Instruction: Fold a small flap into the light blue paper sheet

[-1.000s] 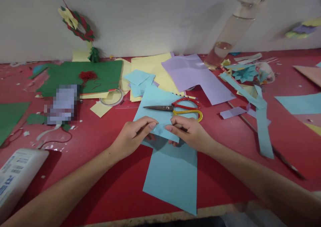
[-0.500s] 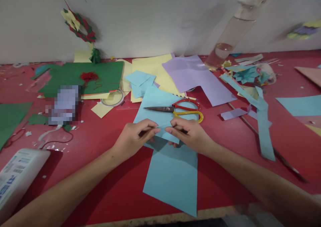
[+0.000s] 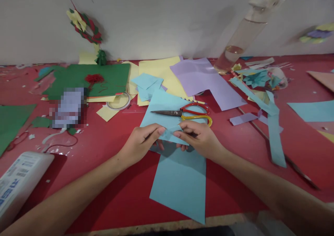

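A small piece of light blue paper (image 3: pixel 173 136) is pinched between my two hands, with its upper edge folded over. My left hand (image 3: pixel 145 138) grips its left end between thumb and forefinger. On the right end, my right hand (image 3: pixel 199 138) does the same, fingertips partly hidden under the paper. Just beyond the hands lie scissors (image 3: pixel 174 113) with one red and one yellow handle, on a light blue sheet (image 3: pixel 158 102). Nearer to me, another light blue sheet (image 3: pixel 180 184) reaches toward the table's front edge.
Small blue squares (image 3: pixel 146 83) rest on yellow paper behind, beside a purple sheet (image 3: pixel 200 76). A tape roll (image 3: pixel 118 108), a phone (image 3: pixel 69 107) and a white power bank (image 3: pixel 19 184) are on the left. To the right are a spray bottle (image 3: pixel 241 38), blue strips (image 3: pixel 275 138) and a thin stick (image 3: pixel 300 171).
My left thumb has shifted along the small paper's folded edge, and the paper is turned slightly, showing more of its left part. The whole view has moved slightly.
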The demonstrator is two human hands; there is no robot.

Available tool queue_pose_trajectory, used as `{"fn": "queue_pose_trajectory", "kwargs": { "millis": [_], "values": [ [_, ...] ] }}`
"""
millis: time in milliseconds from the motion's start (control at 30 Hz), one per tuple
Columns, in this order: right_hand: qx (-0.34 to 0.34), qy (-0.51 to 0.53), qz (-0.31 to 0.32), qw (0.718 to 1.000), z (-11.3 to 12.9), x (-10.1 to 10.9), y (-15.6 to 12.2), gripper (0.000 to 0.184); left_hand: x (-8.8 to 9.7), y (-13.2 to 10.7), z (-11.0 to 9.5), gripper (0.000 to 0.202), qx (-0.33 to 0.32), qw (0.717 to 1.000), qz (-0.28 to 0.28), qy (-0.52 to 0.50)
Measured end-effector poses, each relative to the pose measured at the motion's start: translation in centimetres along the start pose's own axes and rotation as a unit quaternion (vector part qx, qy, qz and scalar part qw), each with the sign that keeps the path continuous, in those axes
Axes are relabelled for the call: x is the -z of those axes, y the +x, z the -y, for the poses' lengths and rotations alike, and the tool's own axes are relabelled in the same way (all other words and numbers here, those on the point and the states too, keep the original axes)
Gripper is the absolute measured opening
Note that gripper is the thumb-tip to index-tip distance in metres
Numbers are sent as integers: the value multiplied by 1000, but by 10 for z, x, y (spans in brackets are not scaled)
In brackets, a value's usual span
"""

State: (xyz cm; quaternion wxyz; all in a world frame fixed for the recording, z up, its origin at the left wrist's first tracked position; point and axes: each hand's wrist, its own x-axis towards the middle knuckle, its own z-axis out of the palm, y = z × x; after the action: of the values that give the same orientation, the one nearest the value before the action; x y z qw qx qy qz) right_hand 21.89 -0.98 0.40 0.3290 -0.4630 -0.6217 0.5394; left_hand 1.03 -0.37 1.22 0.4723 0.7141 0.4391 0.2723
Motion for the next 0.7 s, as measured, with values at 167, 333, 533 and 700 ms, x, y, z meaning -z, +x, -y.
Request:
{"fn": "queue_pose_trajectory", "kwargs": {
  "millis": [167,333,533,700],
  "values": [
    [3,16,3,1000,-2,1,1,25,0,2,1,27,15,1000,-6,1],
    [25,3,-9,1000,-3,0,2,26,-1,2,3,25,19,999,-30,-9],
    [11,46,-38,998,-1,1,2,25,-4,0,6,29,-28,997,-31,-66],
    [24,78,-45,996,0,2,1,24,-1,0,6,21,-34,999,-2,-18]
  ]
}}
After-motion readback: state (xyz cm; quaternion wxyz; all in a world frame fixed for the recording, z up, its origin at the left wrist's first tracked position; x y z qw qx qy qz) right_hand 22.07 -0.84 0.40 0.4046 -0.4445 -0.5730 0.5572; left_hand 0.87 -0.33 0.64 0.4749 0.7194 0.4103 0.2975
